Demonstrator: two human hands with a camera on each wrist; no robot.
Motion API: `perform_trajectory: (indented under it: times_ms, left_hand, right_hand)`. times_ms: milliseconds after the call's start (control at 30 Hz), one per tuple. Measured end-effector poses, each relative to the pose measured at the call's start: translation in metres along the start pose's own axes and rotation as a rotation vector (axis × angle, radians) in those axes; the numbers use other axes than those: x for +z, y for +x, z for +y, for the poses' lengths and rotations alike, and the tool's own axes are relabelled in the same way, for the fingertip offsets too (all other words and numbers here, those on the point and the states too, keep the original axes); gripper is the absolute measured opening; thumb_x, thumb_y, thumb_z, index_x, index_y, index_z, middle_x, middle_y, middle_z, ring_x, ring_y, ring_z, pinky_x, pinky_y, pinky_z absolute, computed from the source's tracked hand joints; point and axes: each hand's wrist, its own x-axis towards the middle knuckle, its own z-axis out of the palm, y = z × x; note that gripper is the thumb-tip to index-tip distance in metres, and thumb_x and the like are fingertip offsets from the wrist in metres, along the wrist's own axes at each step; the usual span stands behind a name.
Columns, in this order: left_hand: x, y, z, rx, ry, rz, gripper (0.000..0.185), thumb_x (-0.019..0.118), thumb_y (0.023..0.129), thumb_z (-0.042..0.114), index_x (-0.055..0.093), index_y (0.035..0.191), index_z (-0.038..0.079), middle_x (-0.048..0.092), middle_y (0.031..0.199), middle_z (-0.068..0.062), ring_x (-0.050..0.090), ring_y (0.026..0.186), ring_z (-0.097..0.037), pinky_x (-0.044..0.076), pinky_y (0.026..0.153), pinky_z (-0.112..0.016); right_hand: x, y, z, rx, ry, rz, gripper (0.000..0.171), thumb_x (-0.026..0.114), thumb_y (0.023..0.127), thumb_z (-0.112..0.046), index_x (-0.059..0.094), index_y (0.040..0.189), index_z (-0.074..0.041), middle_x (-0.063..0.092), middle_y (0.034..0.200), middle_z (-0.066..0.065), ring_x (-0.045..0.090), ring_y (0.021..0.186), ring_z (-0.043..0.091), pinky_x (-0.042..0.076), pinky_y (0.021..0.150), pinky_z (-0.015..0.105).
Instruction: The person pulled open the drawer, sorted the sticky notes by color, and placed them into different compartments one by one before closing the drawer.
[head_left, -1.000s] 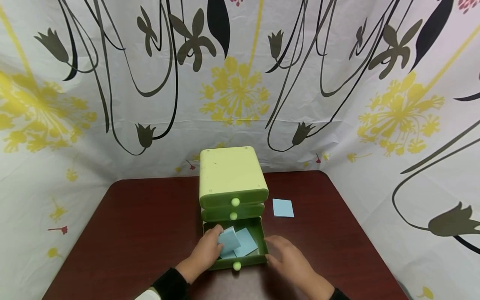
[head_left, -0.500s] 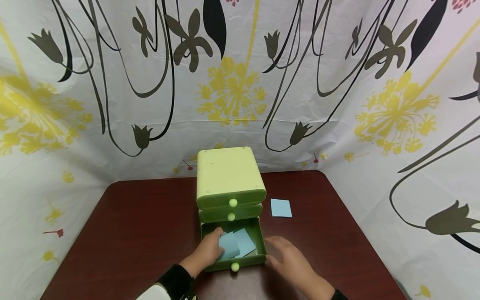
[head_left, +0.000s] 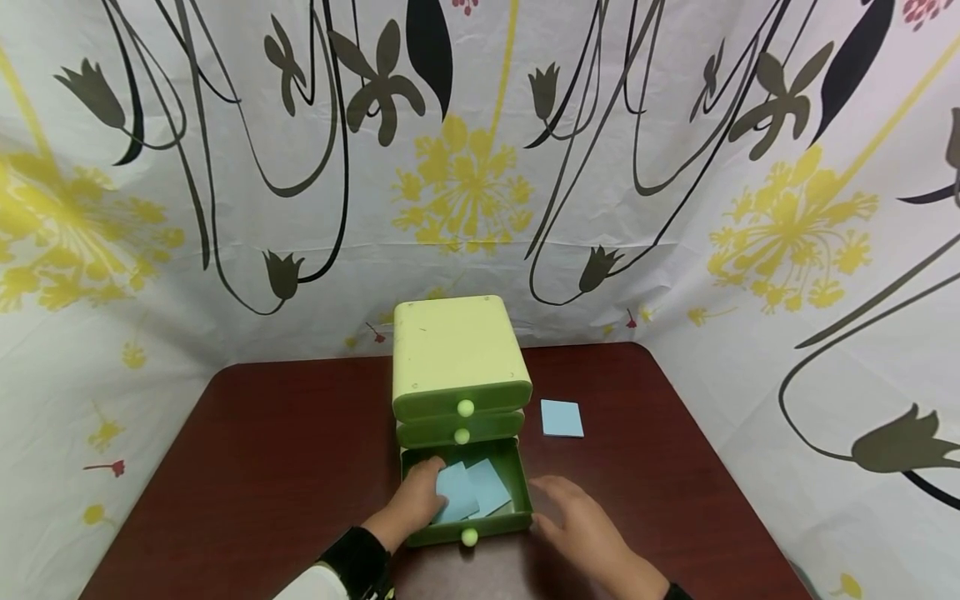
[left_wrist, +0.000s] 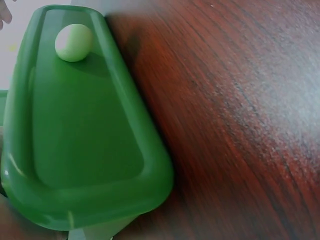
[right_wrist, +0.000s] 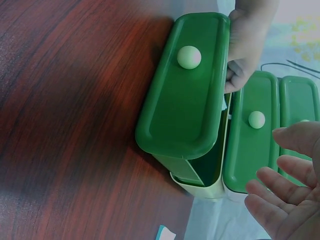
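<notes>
A light-green cabinet (head_left: 459,342) with green drawer fronts stands on the table, its bottom drawer (head_left: 502,522) pulled out. My left hand (head_left: 414,498) reaches over the drawer's left side and holds a blue sticky note (head_left: 456,493) low inside it. Another blue note (head_left: 489,487) lies partly beneath that one. Curled fingers of this hand show behind the drawer front (right_wrist: 180,95) in the right wrist view. Beside the drawer's right side is my right hand (head_left: 581,529), its fingers loose and holding nothing. The left wrist view shows mainly the drawer front (left_wrist: 85,125) and its round knob (left_wrist: 74,42).
A blue note (head_left: 562,418) lies on the dark red-brown table (head_left: 315,442), right of the cabinet. Two upper drawers with round knobs sit above the pulled-out one. Behind and beside the table hangs a flower-patterned cloth (head_left: 465,183).
The note in my left hand has gone from raised and tilted to lying flatter in the drawer. My right hand has stayed beside the drawer. The head view has shifted slightly.
</notes>
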Motion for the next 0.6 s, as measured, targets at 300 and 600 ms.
perform_trajectory:
  times_ms: [300,600]
  left_hand:
    - [0.0006,-0.0014,0.0004,0.019,0.068,0.052,0.049,0.071,0.083,-0.001,0.052,0.127,-0.009,0.045,0.133,-0.034,0.039,0.126,-0.050,0.045,0.094,-0.056]
    - [0.0022,-0.0020,-0.0008,0.048,0.098,0.064,0.048,0.072,0.082,0.001,0.053,0.125,-0.008,0.051,0.126,-0.031,0.047,0.119,-0.048,0.048,0.088,-0.053]
  right_hand:
    - [-0.0003,-0.0020,0.0016,0.005,0.005,-0.002,0.041,0.073,0.086,-0.014,0.062,0.125,-0.007,0.061,0.123,0.007,0.057,0.117,0.027,0.050,0.092,0.047]
    - [0.0004,-0.0042,0.0037,-0.006,-0.008,0.029,0.041,0.074,0.084,-0.012,0.063,0.123,-0.006,0.062,0.121,0.009,0.058,0.115,0.028,0.050,0.091,0.047]
